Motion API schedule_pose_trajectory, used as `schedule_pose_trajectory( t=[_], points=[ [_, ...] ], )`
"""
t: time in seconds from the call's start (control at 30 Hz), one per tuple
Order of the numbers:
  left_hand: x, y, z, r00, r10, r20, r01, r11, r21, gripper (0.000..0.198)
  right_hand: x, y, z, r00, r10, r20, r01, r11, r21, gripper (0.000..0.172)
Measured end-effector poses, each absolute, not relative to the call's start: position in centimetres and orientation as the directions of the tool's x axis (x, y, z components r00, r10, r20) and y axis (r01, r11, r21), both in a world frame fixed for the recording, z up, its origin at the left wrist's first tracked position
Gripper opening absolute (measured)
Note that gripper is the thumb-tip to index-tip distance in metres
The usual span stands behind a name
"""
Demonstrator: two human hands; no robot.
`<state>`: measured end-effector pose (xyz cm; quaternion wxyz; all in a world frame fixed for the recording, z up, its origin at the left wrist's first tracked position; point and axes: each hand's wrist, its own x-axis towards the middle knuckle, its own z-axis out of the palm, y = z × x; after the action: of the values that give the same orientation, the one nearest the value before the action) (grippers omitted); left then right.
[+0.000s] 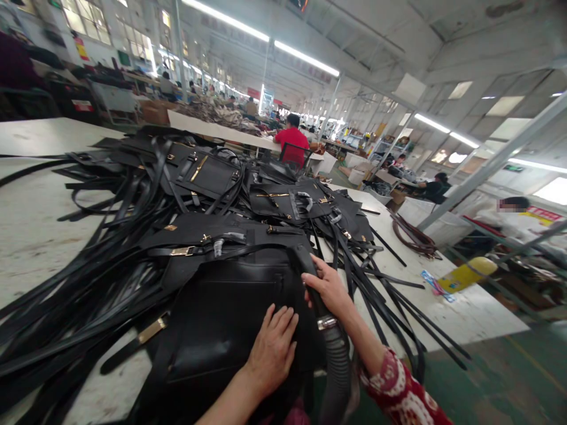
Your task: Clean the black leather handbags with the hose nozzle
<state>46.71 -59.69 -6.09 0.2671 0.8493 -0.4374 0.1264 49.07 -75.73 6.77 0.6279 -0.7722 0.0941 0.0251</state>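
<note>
My left hand (273,348) lies flat on a black leather bag (212,330), fingers stretched out over its smooth panel. In my right hand (330,286) is the rigid black end of a hose (335,360), gripped from the right side. Below the grip, a metal clamp (326,323) joins this end to ribbed tubing that runs down out of view. The hose's far tip leans toward the bag's upper right edge; whether it touches cannot be made out. A strap (248,252) crosses the bag's top, and a gold-coloured buckle (153,330) lies at its left.
More black bag pieces (212,177) with straps and gold zips are heaped behind. Loose straps (398,313) hang past the right side of the white table (482,307). A yellow bottle (469,274) and coiled brown straps (411,236) lie there. A person in red (293,141) sits further back.
</note>
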Motion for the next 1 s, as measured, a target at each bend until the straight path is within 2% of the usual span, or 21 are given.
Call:
schedule_pose_trajectory(
  t=[0.07,0.23,0.33,0.57,0.73,0.83,0.9,1.0],
  points=[
    [46.7,-59.7,-6.0,0.585,-0.675,0.45,-0.811,-0.472,0.347,0.052,48.6,-77.1,7.5,0.981,-0.096,-0.171,-0.185,-0.174,-0.967,0.062],
    [46.8,-59.8,-6.1,0.584,-0.671,0.458,-0.811,-0.453,0.37,0.053,49.4,-79.9,7.6,0.902,0.132,-0.411,-0.398,-0.113,-0.91,0.049],
    [46.8,-60.0,-6.2,0.584,-0.674,0.452,-0.81,-0.453,0.372,0.051,51.3,-80.9,7.0,0.887,0.161,-0.433,-0.423,-0.094,-0.901,0.035],
    [46.8,-60.0,-6.0,0.586,-0.692,0.421,-0.809,-0.468,0.356,0.051,51.6,-82.4,8.0,0.973,0.028,-0.228,-0.229,0.027,-0.973,0.036],
    [46.8,-60.0,-5.9,0.589,-0.684,0.43,-0.807,-0.466,0.363,0.052,48.5,-81.4,7.2,0.951,0.09,-0.295,-0.297,0.004,-0.955,0.041],
    [46.6,-60.6,-5.9,0.598,-0.674,0.433,-0.799,-0.462,0.384,0.051,48.8,-80.0,5.6,0.946,0.074,-0.316,-0.314,-0.028,-0.949,0.043],
    [46.5,-61.0,-5.8,0.611,-0.66,0.436,-0.788,-0.459,0.41,0.053,49.8,-78.7,4.9,0.961,0.017,-0.277,-0.276,-0.053,-0.96,0.048],
    [47.0,-60.3,-4.9,0.594,-0.662,0.456,-0.796,-0.401,0.454,0.05,50.6,-76.6,4.7,0.982,-0.102,-0.159,-0.169,-0.102,-0.98,0.065]
  ],
)
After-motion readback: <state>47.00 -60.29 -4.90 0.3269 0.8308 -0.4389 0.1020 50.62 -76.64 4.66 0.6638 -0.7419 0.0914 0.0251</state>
